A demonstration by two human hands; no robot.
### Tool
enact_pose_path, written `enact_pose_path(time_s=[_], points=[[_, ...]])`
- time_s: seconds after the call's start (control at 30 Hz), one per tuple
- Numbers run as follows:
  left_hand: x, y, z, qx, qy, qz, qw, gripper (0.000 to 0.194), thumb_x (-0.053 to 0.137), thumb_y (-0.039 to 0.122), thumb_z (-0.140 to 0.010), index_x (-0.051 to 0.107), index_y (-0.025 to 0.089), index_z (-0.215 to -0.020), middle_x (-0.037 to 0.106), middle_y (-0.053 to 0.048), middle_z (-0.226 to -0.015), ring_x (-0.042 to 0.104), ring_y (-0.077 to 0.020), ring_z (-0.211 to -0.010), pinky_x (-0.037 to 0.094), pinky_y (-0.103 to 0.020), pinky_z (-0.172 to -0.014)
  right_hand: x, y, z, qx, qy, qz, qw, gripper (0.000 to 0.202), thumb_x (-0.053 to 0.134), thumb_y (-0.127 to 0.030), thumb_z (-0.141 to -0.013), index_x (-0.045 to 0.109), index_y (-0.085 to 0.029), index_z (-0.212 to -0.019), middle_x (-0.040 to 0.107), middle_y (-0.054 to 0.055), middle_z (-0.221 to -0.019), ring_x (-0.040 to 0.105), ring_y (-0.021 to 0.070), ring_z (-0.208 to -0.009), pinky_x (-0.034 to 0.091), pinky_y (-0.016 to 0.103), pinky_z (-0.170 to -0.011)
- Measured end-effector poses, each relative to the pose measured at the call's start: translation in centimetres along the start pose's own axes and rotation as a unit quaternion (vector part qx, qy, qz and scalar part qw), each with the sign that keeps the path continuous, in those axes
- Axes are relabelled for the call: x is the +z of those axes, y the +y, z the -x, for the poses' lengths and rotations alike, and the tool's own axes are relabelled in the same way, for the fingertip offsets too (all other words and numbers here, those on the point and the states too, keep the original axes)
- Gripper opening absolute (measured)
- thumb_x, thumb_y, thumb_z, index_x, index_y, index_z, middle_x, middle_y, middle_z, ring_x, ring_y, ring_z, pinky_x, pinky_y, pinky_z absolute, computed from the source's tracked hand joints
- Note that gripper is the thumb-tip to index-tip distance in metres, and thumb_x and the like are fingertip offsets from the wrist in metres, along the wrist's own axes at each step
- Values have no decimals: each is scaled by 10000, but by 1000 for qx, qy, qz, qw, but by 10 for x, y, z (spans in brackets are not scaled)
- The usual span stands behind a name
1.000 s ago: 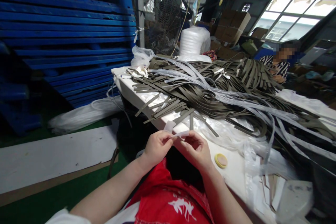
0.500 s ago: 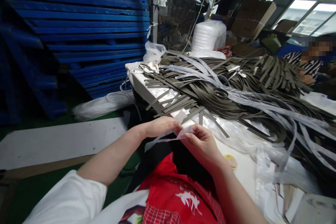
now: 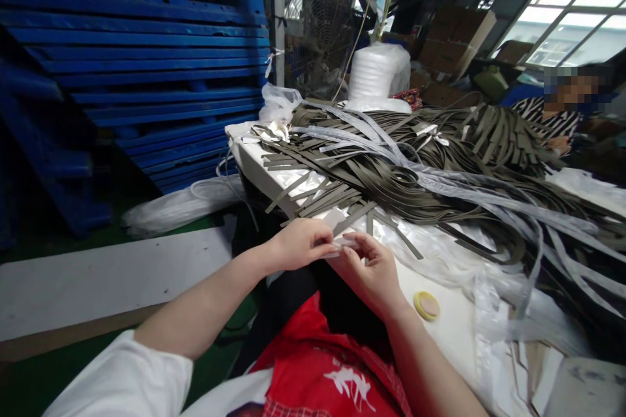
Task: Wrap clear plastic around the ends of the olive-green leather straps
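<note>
Near the table's front edge, my left hand [image 3: 304,244] has its fingers pinched on one end of a thin whitish translucent strip [image 3: 342,245]. Close on its right, my right hand [image 3: 374,267] pinches the same strip between thumb and fingers. Only a short piece of the strip shows between the two hands. Just beyond them, dark olive flat straps [image 3: 391,189] lie in a large tangled pile, with long translucent strips [image 3: 454,184] draped across it.
Blue pallets [image 3: 161,65] are stacked at the left. A yellow-rimmed round item [image 3: 426,305] lies on the white table [image 3: 452,332] by my right forearm. A wrapped white roll [image 3: 374,75] stands behind the straps. A person in a striped top [image 3: 550,122] is at the far right.
My left hand has turned and closed nearer its fingertips on the strip. The strip's loose length that hung below the hands no longer shows. The view has shifted slightly.
</note>
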State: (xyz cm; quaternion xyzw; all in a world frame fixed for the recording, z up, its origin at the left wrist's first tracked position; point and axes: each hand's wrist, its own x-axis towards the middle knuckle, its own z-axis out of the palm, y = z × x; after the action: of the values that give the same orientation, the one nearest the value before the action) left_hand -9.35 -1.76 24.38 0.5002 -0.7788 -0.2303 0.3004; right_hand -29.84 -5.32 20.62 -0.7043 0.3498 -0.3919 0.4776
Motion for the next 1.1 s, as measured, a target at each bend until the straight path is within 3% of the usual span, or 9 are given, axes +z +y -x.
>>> enact_pose_path(time_s=[0.17, 0.33, 0.43, 0.53, 0.7, 0.8, 0.87, 0.97, 1.1], points=[[11, 3, 1, -36, 16, 93, 995, 232, 607, 316, -869, 638, 136, -726, 623, -7, -693, 533, -119, -655, 376, -214, -631, -2, -2, -3, 10, -37, -83, 996, 251, 706, -388, -817, 687, -189, -969, 670, 42, -866, 605, 153, -749, 488, 252, -659], [22, 0, 7, -41, -28, 115, 992, 205, 634, 325, -844, 659, 133, -776, 634, -11, -730, 539, -131, -688, 388, -219, -659, 0, -8, -6, -58, -21, -11, 998, 130, 685, -283, -824, 700, -189, -736, 653, 21, -739, 586, 134, -697, 455, 239, -644], [32, -1, 9, -29, -60, 104, 992, 262, 578, 350, -887, 640, 129, -759, 607, -7, -721, 510, -131, -686, 368, -221, -646, 3, -6, -5, -76, -54, 12, 996, 115, 706, -263, -805, 706, -190, -716, 654, 21, -721, 587, 133, -695, 450, 241, -652], [43, -3, 10, -24, -76, 124, 989, 378, 426, 339, -956, 582, 134, -679, 563, -8, -686, 490, -124, -659, 371, -216, -634, 6, -1, -4, -59, -45, 20, 997, 174, 755, -301, -761, 675, -182, -663, 609, 5, -664, 543, 117, -620, 405, 228, -573], [60, -9, 14, -50, -68, 155, 984, 343, 397, 331, -967, 613, 151, -770, 636, -31, -792, 572, -150, -745, 425, -232, -709, 1, 7, -7, -26, -54, 23, 998, 135, 759, -305, -743, 709, -180, -752, 629, -4, -711, 526, 103, -623, 384, 217, -564], [69, -14, 21, -85, -51, 151, 984, 397, 387, 409, -983, 639, 157, -810, 653, -44, -806, 604, -165, -766, 444, -243, -723, -15, 24, -28, 66, 7, -57, 996, 77, 725, -236, -770, 726, -160, -779, 666, 3, -718, 554, 103, -640, 410, 206, -594], [74, -19, 27, -91, -45, 155, 983, 450, 375, 468, -985, 649, 160, -805, 655, -48, -792, 611, -167, -752, 453, -242, -717, -33, 43, -50, 182, 104, -172, 963, 104, 735, -216, -767, 702, -122, -738, 663, 11, -671, 536, 85, -556, 391, 186, -527], [82, -27, 37, -88, -33, 162, 982, 504, 361, 526, -980, 657, 168, -785, 660, -49, -776, 615, -167, -741, 462, -236, -716, -62, 72, -86, 251, 197, -242, 916, 141, 672, -247, -854, 658, -109, -835, 692, 32, -753, 535, 59, -497, 368, 158, -456], [94, -39, 45, -97, -21, 158, 982, 557, 337, 578, -973, 669, 173, -782, 666, -59, -790, 618, -170, -760, 469, -230, -727, -84, 96, -126, 314, 218, -324, 866, 229, 508, -288, -978, 602, -84, -934, 691, 80, -800, 588, 74, -519, 438, 154, -456]])
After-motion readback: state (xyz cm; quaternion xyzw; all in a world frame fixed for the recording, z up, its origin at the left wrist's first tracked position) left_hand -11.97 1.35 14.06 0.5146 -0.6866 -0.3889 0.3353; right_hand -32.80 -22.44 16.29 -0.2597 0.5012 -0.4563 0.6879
